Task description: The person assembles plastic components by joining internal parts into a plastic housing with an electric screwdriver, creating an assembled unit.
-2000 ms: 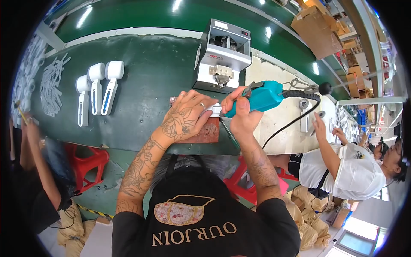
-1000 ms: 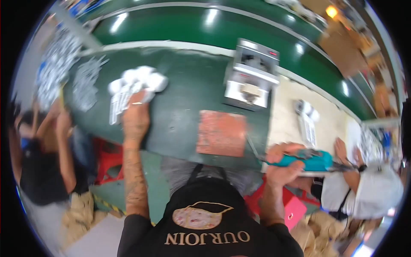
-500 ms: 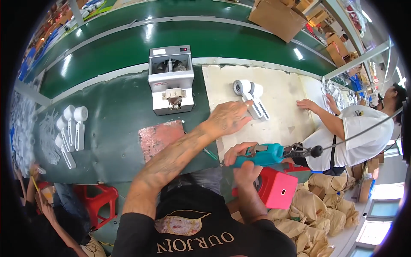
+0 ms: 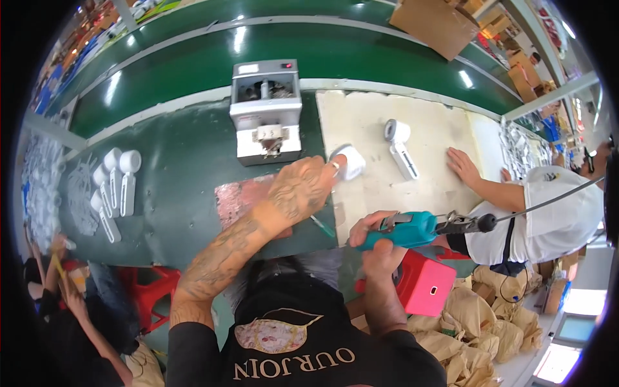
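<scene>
My left hand (image 4: 308, 186) is closed on a white round-headed part (image 4: 350, 162) at the left edge of the cream sheet; the part's lower end is hidden by my fingers. A similar white part with a slotted handle (image 4: 405, 161) lies to its right. In my right hand (image 4: 379, 253) is a teal electric screwdriver (image 4: 406, 231), held level at the table's front edge with its black end and cable toward the right. A grey screw feeder (image 4: 267, 113) stands ahead of my left hand. Below it lies a worn reddish pad (image 4: 235, 200), partly under my left forearm.
Several white slotted-handle parts (image 4: 119, 180) lie at left beside thin pale strips (image 4: 82, 193). A co-worker's hand (image 4: 463, 166) rests on the sheet's right side. A green pen-like tool (image 4: 324, 227) lies near the front edge. A red stool (image 4: 425, 284) and brown sacks (image 4: 483, 316) are below.
My left hand has closed on one of the two white parts and drawn it left, away from the other. My right hand still holds the screwdriver; the view has shifted slightly.
</scene>
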The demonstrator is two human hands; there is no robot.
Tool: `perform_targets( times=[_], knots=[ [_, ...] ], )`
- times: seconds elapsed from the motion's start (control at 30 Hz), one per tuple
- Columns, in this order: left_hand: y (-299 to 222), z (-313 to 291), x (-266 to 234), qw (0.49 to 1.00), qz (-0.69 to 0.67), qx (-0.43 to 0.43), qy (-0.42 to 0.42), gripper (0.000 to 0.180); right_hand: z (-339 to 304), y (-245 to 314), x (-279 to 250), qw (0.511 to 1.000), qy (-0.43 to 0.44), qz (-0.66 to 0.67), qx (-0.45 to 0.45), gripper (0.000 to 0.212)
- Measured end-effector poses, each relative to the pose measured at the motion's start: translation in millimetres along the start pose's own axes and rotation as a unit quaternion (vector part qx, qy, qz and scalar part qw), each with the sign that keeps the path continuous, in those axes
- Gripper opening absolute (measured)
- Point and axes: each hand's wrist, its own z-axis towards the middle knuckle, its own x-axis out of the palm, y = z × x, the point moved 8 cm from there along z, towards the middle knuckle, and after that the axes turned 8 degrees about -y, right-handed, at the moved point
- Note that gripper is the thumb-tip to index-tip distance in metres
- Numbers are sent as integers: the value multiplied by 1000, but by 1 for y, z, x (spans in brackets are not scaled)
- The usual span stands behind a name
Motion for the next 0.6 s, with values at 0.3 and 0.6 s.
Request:
perform_targets(
  times=[0.3,0.6],
  knots=[
    [36,-89,-67,989,-53,-127,-54,30,19,-2,76,996,83,32,5,69],
    [60,-92,-68,995,-27,-96,-9,27,91,-31,167,985,121,90,-80,48]
  ],
)
